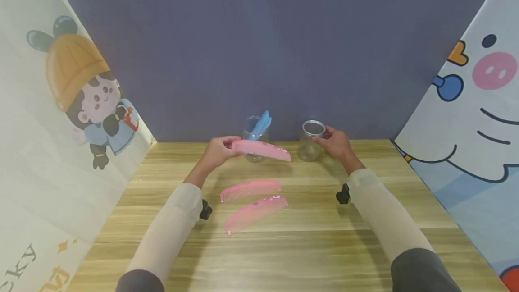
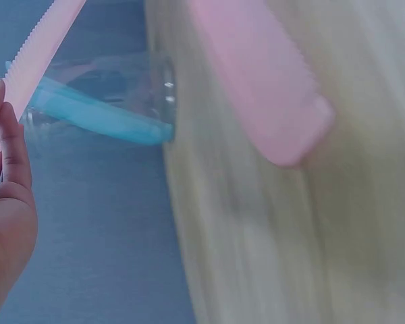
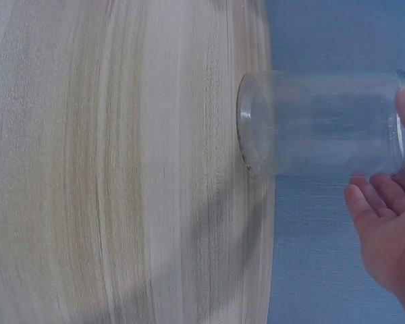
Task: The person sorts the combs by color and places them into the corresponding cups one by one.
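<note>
My left hand (image 1: 220,150) pinches a pink comb (image 1: 265,150) by one end, its teeth facing down, in front of a clear jar (image 1: 255,157) that holds blue combs or similar flat blue pieces (image 1: 261,126). In the left wrist view the thumb and fingertips grip the comb (image 2: 37,64), and a long blue piece (image 2: 101,121) leans inside the jar. My right hand (image 1: 337,143) holds a second clear jar (image 1: 310,148) near its silver rim; the right wrist view shows this jar (image 3: 324,125) with nothing inside, thumb at the rim.
Two more pink combs, an upper one (image 1: 251,189) and a lower one (image 1: 257,213), lie on the wooden table (image 1: 308,256) between the arms. A dark wall panel (image 1: 259,57) stands behind the jars, with printed side panels (image 1: 458,125) left and right.
</note>
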`<action>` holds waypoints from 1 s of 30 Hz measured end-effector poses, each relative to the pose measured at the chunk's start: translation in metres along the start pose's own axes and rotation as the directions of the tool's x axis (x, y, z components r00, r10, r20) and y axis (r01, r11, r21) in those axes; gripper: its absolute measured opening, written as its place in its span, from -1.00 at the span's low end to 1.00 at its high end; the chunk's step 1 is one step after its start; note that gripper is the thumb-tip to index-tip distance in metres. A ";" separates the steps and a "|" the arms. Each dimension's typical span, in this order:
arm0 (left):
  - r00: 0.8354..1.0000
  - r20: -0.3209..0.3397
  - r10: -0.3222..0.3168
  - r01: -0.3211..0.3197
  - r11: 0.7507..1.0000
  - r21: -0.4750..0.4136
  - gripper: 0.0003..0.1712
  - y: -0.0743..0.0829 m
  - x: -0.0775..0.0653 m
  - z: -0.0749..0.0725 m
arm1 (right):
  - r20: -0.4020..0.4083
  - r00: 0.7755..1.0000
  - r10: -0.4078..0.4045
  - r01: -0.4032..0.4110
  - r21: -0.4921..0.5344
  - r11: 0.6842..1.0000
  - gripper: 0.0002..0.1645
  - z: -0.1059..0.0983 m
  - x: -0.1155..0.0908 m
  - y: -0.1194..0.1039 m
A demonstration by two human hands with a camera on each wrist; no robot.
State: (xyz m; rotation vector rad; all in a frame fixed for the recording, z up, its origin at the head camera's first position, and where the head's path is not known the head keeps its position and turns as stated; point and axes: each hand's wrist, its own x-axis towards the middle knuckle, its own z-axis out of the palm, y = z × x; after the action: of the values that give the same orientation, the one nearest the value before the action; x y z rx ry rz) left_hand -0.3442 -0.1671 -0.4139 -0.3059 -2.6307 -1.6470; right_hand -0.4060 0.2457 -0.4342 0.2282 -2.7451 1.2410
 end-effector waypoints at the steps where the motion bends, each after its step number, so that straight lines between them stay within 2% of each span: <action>1: 1.000 -0.005 0.002 -0.002 1.000 -0.008 -0.39 0.003 0.002 0.001 | -0.001 1.000 0.001 -0.001 0.002 1.000 -0.11 0.000 0.000 0.000; 8: 1.000 -0.015 0.023 -0.024 0.999 -0.031 -0.40 0.024 0.014 0.008 | 0.001 1.000 0.000 0.000 -0.012 1.000 -0.13 0.000 0.000 0.003; 18: 0.997 -0.083 0.004 -0.009 0.998 -0.062 -0.36 0.048 0.025 0.017 | 0.006 1.000 0.007 -0.007 0.006 1.000 -0.11 0.001 0.000 0.004; 26: 0.994 -0.111 -0.012 0.005 0.998 -0.062 -0.37 0.059 0.035 0.028 | 0.019 1.000 0.022 -0.022 0.024 0.999 -0.12 0.000 -0.001 0.001; 30: 0.992 -0.126 0.005 -0.016 0.996 -0.087 -0.38 0.062 0.042 0.035 | 0.022 0.999 0.028 -0.028 0.032 0.999 -0.13 0.000 -0.001 0.001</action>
State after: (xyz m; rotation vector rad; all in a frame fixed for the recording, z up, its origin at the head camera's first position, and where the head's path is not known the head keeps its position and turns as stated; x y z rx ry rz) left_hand -0.3709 -0.1031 -0.3690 -0.2100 -2.4672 -1.7212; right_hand -0.4052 0.2459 -0.4350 0.2082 -2.7570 1.2981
